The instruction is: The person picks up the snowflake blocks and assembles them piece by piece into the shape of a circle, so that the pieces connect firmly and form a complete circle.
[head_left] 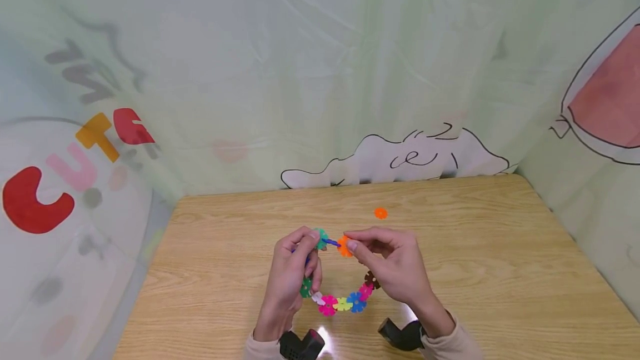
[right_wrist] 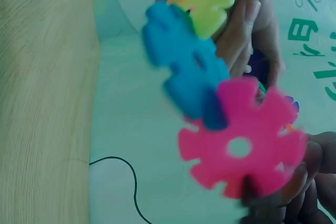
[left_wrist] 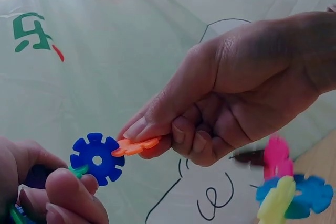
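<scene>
My left hand (head_left: 292, 268) pinches a teal notched plastic disc (head_left: 321, 238) between thumb and fingers. A dark blue notched disc (left_wrist: 98, 159) is joined to it and turned edge-on in the head view. Between thumb and forefinger my right hand (head_left: 392, 260) pinches an orange notched disc (left_wrist: 137, 146), whose edge meets the blue disc's rim; how deeply they interlock is unclear. Below the hands curves a chain of joined discs: green (head_left: 306, 288), white (head_left: 318, 298), pink (head_left: 328, 305), yellow (head_left: 343, 304), blue (head_left: 357, 302), then pink and brown (head_left: 372, 279). The chain's right end is hidden behind my right hand.
A loose orange disc (head_left: 381, 213) lies on the wooden table (head_left: 225, 249) beyond my hands. Behind the table hangs a pale printed curtain (head_left: 310, 71). Black wrist devices (head_left: 302, 345) sit at both sleeves.
</scene>
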Motion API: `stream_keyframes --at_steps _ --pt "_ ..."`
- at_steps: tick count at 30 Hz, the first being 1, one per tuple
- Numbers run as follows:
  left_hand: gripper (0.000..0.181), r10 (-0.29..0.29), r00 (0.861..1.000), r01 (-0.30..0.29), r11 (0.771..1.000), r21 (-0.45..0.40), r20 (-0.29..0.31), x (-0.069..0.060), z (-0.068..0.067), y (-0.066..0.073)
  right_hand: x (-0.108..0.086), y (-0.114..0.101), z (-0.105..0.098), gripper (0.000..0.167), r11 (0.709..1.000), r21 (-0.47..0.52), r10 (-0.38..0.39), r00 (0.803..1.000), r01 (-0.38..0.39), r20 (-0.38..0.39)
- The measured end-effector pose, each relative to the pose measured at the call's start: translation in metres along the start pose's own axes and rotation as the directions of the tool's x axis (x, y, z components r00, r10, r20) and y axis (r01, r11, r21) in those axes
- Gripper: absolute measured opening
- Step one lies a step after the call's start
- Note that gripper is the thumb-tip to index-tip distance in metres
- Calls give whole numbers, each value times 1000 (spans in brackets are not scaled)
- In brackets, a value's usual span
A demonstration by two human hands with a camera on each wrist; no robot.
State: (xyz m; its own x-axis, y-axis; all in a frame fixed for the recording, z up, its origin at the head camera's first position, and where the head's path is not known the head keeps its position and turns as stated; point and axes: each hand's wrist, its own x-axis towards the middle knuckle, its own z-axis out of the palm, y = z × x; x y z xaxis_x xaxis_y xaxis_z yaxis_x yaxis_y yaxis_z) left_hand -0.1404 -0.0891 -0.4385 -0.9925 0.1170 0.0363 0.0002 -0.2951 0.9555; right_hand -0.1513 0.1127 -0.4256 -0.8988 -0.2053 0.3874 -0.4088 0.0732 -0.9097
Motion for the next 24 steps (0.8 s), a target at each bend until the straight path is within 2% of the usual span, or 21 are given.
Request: stream_keyframes --at_steps 9,13,17,19,21,24 --pt "37 34 999 -33 999 21 -18 -1 1 0 -1 2 9 16 1000 -3 -28 998 28 -61" --pt "37 -8 1000 8 1000 -10 -17 1 -1 -1 1 2 5 17 1000 -18 21 999 -21 -26" --pt "33 -49 999 48 997 -68 -9 4 -5 -3 7 6 -6 24 994 -74 78 997 -76 28" --pt "31 -51 999 50 994 -93 -11 5 -7 -4 13 11 -15 27 987 -114 118 993 -117 4" --pt "30 -50 998 47 993 -111 -24 5 -9 -4 21 23 -28 30 971 -173 159 986 -167 -55" --pt "29 -43 998 37 992 -121 -48 5 -11 -4 35 55 -48 36 921 -304 205 966 -245 -158"
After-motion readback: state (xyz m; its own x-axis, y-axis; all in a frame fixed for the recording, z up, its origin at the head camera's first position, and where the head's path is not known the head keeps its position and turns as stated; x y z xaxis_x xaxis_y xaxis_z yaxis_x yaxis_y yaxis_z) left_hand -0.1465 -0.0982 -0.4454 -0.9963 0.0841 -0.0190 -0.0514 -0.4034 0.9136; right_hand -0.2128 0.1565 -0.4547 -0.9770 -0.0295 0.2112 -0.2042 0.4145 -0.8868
